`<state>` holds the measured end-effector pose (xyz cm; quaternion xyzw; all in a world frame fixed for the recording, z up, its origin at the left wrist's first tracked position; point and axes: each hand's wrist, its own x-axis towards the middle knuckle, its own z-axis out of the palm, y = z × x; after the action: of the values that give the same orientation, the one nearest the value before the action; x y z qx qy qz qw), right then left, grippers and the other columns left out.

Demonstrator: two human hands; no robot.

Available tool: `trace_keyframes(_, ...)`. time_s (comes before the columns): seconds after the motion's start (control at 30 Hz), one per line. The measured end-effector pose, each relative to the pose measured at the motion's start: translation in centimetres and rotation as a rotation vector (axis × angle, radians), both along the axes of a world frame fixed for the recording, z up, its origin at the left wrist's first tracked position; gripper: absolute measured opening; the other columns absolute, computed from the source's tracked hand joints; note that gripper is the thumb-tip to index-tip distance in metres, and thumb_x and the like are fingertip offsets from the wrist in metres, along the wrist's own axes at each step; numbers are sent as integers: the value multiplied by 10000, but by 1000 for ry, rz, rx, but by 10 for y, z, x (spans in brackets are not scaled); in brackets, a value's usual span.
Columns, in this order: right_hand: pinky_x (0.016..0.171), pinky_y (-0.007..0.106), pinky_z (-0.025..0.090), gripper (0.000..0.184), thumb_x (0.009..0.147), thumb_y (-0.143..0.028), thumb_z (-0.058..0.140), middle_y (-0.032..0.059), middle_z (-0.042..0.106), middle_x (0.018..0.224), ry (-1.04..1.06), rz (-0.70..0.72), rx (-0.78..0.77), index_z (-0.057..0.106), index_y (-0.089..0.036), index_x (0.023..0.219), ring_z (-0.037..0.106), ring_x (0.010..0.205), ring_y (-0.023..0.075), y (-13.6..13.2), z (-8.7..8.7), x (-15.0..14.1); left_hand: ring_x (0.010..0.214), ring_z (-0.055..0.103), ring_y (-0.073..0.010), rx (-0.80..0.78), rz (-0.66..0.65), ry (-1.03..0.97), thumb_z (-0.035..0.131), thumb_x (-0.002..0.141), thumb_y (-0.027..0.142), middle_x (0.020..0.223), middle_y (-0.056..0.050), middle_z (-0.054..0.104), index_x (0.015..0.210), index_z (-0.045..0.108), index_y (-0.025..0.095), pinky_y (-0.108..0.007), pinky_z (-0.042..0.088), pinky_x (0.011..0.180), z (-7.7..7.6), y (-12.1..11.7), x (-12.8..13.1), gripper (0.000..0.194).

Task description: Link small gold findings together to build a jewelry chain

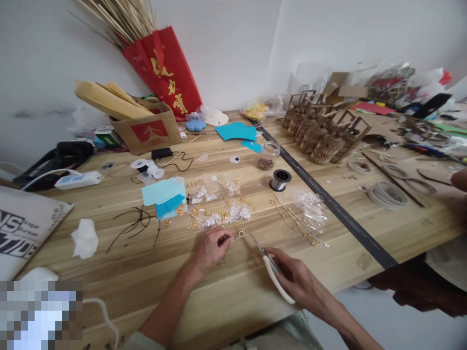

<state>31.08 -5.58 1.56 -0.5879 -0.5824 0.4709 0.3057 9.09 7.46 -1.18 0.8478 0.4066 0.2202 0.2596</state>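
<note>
Fine chain in hand, apparently unfinished.
The left hand (213, 245) pinches a fine chain (233, 239), its ring (238, 235) at three o'clock; the right hand (294, 277) grips pliers (270, 275). At its twelve, linked chains (313, 241) lie on the bench (138, 262); gold and silver pieces (239, 212) remain loose.

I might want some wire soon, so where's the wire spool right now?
In the head view, the wire spool stands right of centre, slightly nearer you than the glass jar and left of the long dark strip.
</note>
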Motion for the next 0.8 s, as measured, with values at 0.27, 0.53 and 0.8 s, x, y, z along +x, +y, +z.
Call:
trace_keyframes(0.27, 538, 263, 468, 332, 938, -258, 380, 100, 641, 855, -855, -48, 417, 540, -173, 1216, 644, 658, 194, -3, -22, 38, 709, 570, -159, 54, 49, -135, 588, 837, 191, 693, -15, 642, 732, 640, 180, -274, 452, 676, 2, 2, -3, 117)
trace_keyframes(0.53, 561, 281, 423, 357, 899, -159, 462, 96, 635, 871, -1192, -29, 462, 499, -160, 1254, 601, 761, 225, 9, -25, 30, 762, 618, -165, 28, 71, -222, 622, 774, 94, 773, -31, 668, 820, 654, 166, -296, 493, 730, 3, 7, -13, 92)
trace_keyframes(0.8, 682, 334, 429, 147, 882, -176, 505, 114, 640, 903, -1114, 51, 491, 608, -172, 987, 592, 834, 255, 43, 21, 21, 876, 632, -202, -10, -6, -317, 676, 764, 206, 891, -65, 703, 871, 677, 178, -346, 492, 827, 21, 4, -16, 110)
